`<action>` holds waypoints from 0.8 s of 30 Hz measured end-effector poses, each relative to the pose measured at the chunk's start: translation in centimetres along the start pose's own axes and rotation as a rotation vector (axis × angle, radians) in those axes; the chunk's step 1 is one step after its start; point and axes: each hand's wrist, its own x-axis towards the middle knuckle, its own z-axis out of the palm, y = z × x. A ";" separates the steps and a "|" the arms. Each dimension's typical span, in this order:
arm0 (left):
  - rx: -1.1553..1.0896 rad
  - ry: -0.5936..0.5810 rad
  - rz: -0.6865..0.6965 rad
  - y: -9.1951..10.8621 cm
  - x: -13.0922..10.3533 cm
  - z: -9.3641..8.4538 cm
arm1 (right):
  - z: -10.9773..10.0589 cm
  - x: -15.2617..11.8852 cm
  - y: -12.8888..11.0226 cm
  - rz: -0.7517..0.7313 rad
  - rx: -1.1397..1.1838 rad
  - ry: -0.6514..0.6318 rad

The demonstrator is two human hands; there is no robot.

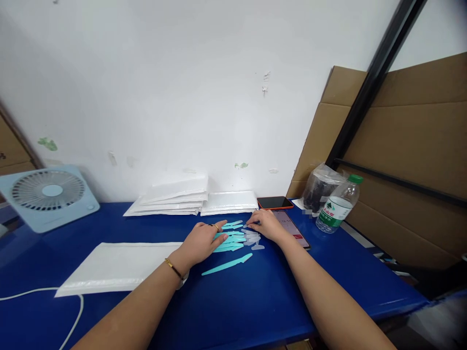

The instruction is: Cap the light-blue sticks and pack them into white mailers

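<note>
Several teal eyebrow razors (233, 239) lie in a row on the blue table, handles to the left. My left hand (204, 240) rests over their handles with thumb and forefinger spread apart. Beside the blade ends sits a small heap of clear plastic blade caps (251, 238). At the top of that heap, my right hand (267, 224) has its fingertips pinched together by the farthest razors, seemingly on one clear cap; the fingers partly hide it. One single razor (226, 265) lies apart, nearer to me, its head pointing right.
A white padded envelope (109, 265) lies left of my left hand. Stacked envelopes (171, 197) stand against the wall. Two phones (275, 202) and a water bottle (337, 206) are to the right. A blue fan (51, 194) and white cable (78, 311) occupy the left.
</note>
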 end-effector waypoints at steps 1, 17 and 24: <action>-0.010 0.001 0.007 -0.1 0.0 -0.1 | 0.2 0.1 0.1 -0.003 0.016 0.009; -0.130 -0.044 0.039 -1.0 0.4 0.9 | 1.6 0.6 -0.5 0.041 0.217 0.105; -0.044 0.006 -0.075 -1.6 0.7 0.4 | -0.5 -0.5 -1.1 0.109 0.243 -0.048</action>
